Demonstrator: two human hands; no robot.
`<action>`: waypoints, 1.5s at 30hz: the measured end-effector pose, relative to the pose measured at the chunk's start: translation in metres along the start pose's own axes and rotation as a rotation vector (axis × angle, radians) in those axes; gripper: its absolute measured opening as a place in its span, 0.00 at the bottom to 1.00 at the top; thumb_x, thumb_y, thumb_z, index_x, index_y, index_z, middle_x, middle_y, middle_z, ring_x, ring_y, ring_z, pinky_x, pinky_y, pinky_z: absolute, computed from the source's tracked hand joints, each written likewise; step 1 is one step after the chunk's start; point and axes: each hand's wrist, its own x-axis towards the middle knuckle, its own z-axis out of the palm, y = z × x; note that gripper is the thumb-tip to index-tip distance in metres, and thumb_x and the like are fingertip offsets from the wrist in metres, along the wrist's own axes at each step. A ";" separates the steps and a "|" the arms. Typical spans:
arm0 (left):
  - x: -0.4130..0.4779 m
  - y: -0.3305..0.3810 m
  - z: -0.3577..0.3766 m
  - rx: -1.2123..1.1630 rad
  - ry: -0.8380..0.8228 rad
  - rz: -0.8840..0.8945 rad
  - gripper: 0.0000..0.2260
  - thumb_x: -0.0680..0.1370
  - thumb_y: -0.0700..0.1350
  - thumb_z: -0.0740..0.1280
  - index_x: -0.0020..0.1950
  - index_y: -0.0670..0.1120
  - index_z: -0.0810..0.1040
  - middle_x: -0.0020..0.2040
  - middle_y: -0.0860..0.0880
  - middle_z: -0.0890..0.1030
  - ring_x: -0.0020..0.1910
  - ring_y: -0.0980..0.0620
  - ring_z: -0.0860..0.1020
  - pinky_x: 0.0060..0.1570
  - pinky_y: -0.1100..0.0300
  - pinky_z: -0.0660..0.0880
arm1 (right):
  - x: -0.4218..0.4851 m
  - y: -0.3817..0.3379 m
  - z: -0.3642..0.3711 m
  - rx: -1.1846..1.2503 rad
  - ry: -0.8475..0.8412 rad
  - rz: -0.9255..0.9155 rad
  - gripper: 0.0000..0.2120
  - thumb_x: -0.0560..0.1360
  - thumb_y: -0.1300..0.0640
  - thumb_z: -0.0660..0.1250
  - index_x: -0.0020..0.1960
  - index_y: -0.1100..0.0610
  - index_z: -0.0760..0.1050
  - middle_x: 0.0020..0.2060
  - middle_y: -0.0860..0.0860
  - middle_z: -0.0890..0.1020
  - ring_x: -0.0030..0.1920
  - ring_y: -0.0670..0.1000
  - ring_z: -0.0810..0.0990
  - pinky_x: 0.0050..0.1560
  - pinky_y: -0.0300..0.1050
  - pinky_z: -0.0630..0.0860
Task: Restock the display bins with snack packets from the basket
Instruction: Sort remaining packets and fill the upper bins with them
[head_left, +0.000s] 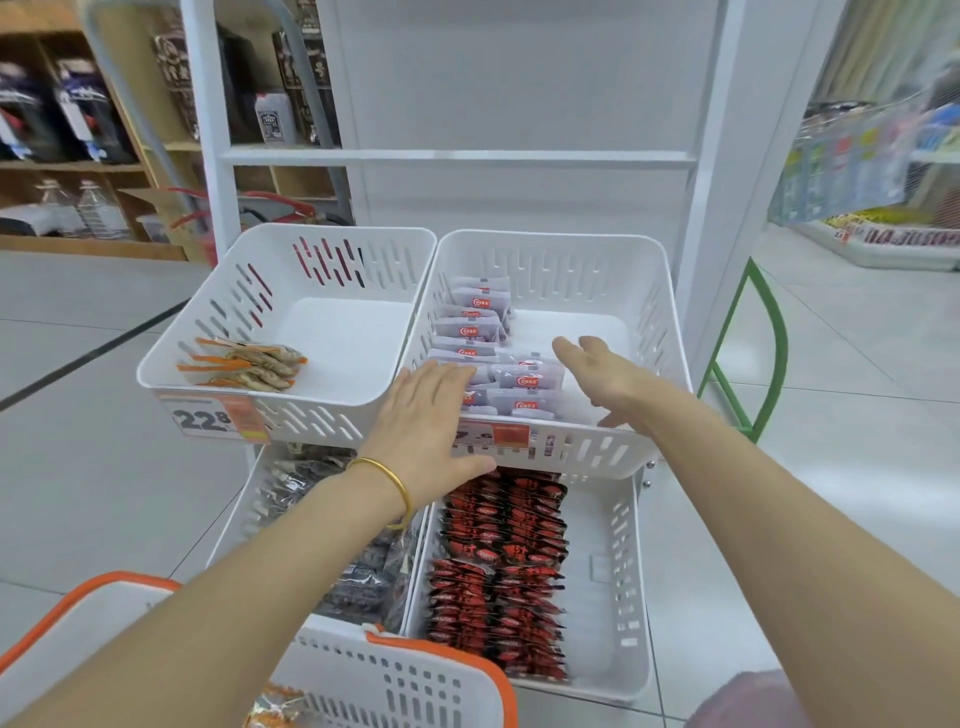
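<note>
2 hands, fingers spread, grip nothing: left hand (431, 415) flat on the front pale grey snack packets (524, 376), right hand (597, 374) poised beside them, inside the upper right white slotted plastic bin (670, 312). Risk: a sideways shove may collapse the leaning rows. Orange-rimmed white basket (415, 680) stands below left.
</note>
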 end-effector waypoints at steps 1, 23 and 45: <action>-0.001 0.001 0.000 -0.007 0.002 -0.001 0.41 0.71 0.61 0.67 0.76 0.48 0.50 0.75 0.49 0.55 0.76 0.50 0.49 0.74 0.53 0.42 | -0.004 -0.001 -0.001 -0.023 0.008 0.016 0.31 0.79 0.38 0.45 0.77 0.53 0.48 0.74 0.54 0.59 0.68 0.61 0.67 0.62 0.55 0.68; -0.158 -0.046 -0.037 -0.112 -0.108 0.010 0.30 0.75 0.50 0.68 0.73 0.45 0.61 0.73 0.46 0.62 0.74 0.49 0.55 0.69 0.65 0.47 | -0.110 -0.028 0.090 -0.305 0.126 -0.739 0.19 0.81 0.51 0.57 0.68 0.59 0.67 0.60 0.59 0.74 0.63 0.56 0.70 0.56 0.40 0.62; -0.325 -0.094 0.011 -0.010 -0.628 -0.135 0.24 0.79 0.51 0.61 0.73 0.47 0.60 0.73 0.48 0.60 0.72 0.50 0.56 0.70 0.60 0.51 | -0.125 0.159 0.334 -0.950 -0.840 -0.227 0.32 0.78 0.56 0.62 0.76 0.51 0.50 0.64 0.61 0.72 0.53 0.58 0.78 0.54 0.53 0.76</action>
